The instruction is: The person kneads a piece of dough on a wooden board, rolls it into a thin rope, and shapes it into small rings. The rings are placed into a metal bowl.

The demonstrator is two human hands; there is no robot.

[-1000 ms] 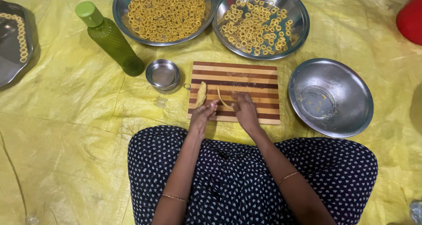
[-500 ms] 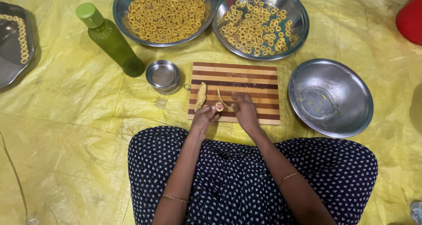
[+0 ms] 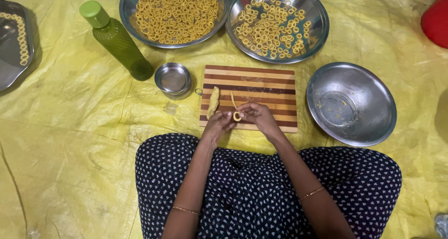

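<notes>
Thin rope of soft yellow dough [image 3: 234, 106], curled into a little ring at its near end, right at the front edge of the striped wooden cutting board [image 3: 261, 80]. Long tail running away from the person, tilted slightly left. Pinched at the loop by both hands: left hand [image 3: 218, 124] fingertips closed on the ring from the left, right hand [image 3: 257, 116] closed on it from the right. Lumpy dough log [image 3: 213, 102] just beside, lying lengthwise on the board's left end. Further out: small shiny steel cup [image 3: 173, 79], ribbed green plastic bottle [image 3: 116, 40], two steel bowls of dough rings [image 3: 175, 12] [image 3: 277, 26], near-bare steel bowl [image 3: 350, 103] on the right. Crinkly yellow sheet [image 3: 74, 141] under everything.
</notes>
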